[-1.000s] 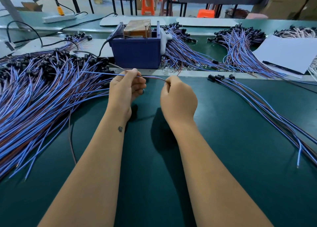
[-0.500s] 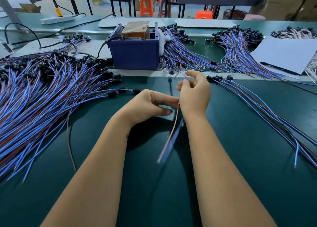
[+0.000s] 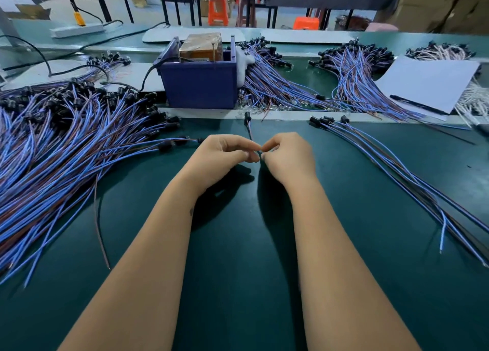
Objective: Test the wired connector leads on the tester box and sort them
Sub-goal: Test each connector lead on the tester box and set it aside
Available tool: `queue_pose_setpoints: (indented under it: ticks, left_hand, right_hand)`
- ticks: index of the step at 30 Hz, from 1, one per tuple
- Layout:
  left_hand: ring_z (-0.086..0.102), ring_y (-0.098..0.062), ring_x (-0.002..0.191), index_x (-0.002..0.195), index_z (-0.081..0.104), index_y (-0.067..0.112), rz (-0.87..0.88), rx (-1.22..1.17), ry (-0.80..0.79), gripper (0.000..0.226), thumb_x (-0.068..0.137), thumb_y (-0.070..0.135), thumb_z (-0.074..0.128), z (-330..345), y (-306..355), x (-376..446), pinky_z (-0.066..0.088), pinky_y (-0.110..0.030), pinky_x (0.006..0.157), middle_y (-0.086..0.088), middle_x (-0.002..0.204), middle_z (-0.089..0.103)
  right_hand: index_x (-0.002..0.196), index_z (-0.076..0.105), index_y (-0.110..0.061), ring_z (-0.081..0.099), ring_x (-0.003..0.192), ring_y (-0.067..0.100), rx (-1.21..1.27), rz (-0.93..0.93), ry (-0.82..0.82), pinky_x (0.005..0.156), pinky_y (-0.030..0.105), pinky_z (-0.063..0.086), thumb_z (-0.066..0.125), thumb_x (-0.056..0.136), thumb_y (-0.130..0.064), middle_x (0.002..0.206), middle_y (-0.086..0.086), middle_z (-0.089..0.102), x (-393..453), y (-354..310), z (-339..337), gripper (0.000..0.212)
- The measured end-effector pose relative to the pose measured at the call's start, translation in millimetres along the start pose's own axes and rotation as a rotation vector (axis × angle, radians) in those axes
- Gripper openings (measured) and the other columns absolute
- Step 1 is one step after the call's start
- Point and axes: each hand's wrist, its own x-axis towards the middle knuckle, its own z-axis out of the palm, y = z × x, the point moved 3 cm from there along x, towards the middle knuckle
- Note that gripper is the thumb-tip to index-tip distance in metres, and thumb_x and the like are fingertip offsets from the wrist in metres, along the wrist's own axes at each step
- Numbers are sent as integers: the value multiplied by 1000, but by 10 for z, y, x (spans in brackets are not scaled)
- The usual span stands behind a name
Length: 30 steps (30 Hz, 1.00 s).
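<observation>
Both hands have come back together over the bare green tabletop (image 3: 238, 244); half a second ago the right hand was raised toward the far edge with the lead's tails dangling between the wrists, now left hand (image 3: 222, 156) and right hand (image 3: 288, 156) sit level, fingertips nearly touching; each pinches thumb to forefinger on the held lead (image 3: 248, 129), gripped right at the meeting point; its black connector end pokes out just beyond the hands, lying toward the tester box (image 3: 198, 81); the tails that hung down before are gone from view, probably tucked under the hands, cannot tell; judgement: lead is being re-gripped and oriented for probing, not yet at the box, so test step not done for this one; tester box stands straight ahead of the hands, well apart; big untested pile (image 3: 66, 152) spreads out beyond the left hand, nearest connectors just beside it; small sorted group (image 3: 383, 160) lies out past the right hand; more bundles (image 3: 354, 78) sit behind the box on the right-hand side; sorted group is still small next to the pile, so task is early.
</observation>
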Motion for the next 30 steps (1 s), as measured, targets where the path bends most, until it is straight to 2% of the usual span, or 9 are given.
queue_pose_setpoints:
  ticks: [4,9,13,19,21,23,26,28,30]
  left_hand:
    - [66,-3,76,90,74,21,4,66,101,38,87,-8,50,-3,-24,14,46,-12,75,11,74,73]
    - [46,0,50,83,72,29,7,280,237,37,85,2,48,-43,-76,20,35,-14,51,11,77,70]
    - [49,-8,74,84,65,36,22,590,153,30,90,13,48,37,-88,37,38,-29,67,13,80,56]
    - [47,-12,83,86,63,38,11,681,151,31,92,15,44,67,-71,64,32,-29,63,14,81,51]
    - [48,-11,82,86,63,38,7,678,155,31,93,15,43,75,-62,59,32,-29,63,14,82,51]
    - [47,-9,79,86,63,38,6,664,157,30,93,15,44,80,-59,51,33,-29,63,14,82,51]
    - [47,-5,73,87,65,33,18,622,193,29,91,13,46,71,-45,29,35,-27,61,13,78,51]
    - [49,-7,74,89,68,26,38,579,255,28,90,8,46,55,-15,19,38,-29,65,11,82,54]
    - [51,-17,81,91,70,16,64,578,320,25,89,5,47,32,19,18,36,-29,69,0,88,60]
  right_hand:
    - [96,71,-19,53,80,23,-100,15,-49,54,25,36,57,83,-9,97,2,68,-23,-31,-12,21]
    - [103,63,-14,54,93,32,-283,92,-56,69,30,37,53,82,-15,107,10,64,66,95,-194,23]
    - [118,59,-10,49,118,37,-424,210,60,86,37,43,49,84,-17,125,18,57,165,412,-486,36]
    - [112,60,-6,48,116,39,-349,380,230,79,37,41,52,86,-17,125,21,55,195,783,-724,29]
    - [118,56,-5,46,119,39,-307,422,276,85,40,42,53,88,-17,128,21,52,188,773,-706,33]
    - [123,52,-4,45,118,39,-307,397,352,92,42,41,55,88,-17,129,21,48,169,662,-639,38]
    - [119,52,-8,45,113,34,-247,222,429,89,38,39,56,86,-17,125,18,49,156,340,-440,35]
    - [116,56,-11,47,111,32,-148,73,365,86,35,37,54,86,-18,122,15,52,147,67,-225,31]
    - [112,59,-14,52,108,29,66,-36,209,83,33,38,53,87,-18,118,11,58,98,-204,35,26]
